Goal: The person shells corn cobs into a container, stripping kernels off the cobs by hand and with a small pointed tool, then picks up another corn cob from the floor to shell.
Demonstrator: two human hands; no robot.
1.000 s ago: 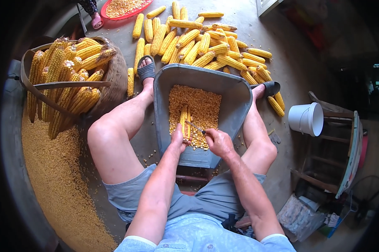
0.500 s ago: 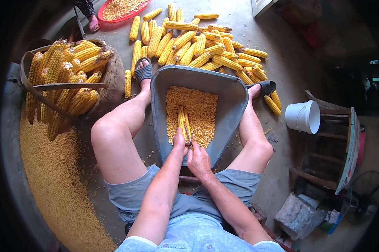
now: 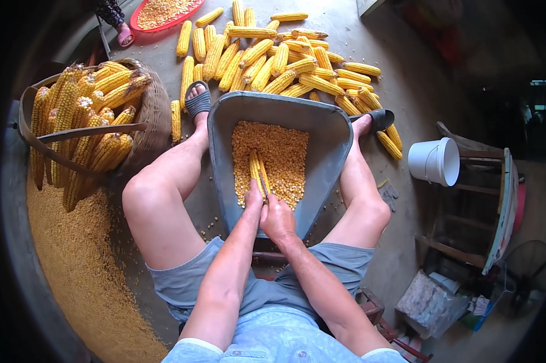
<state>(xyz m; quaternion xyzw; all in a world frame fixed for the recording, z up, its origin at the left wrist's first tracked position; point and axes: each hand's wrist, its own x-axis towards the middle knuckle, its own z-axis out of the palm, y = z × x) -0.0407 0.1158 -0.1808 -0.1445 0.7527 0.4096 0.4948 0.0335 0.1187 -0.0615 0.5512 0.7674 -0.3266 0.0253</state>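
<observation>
Your forearms reach forward, hands together: your left hand grips a long yellow corn cob over the grey sloping-walled tub; your right hand is closed around a slim dark tool at its near end. Beyond, yellow ears litter the grey floor.

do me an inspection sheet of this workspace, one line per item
Surface: grey floor, stray kernels on it
Things in use: corn, one cob or two unclear; slim tool; grey tub holding loose kernels
Clutter: piled cobs beyond the tub, white bucket at right
Hands: left hand grips the corn, right hand the tool
Cables: nothing seen
Surroundings: wicker basket of cobs and kernel heap at left
</observation>
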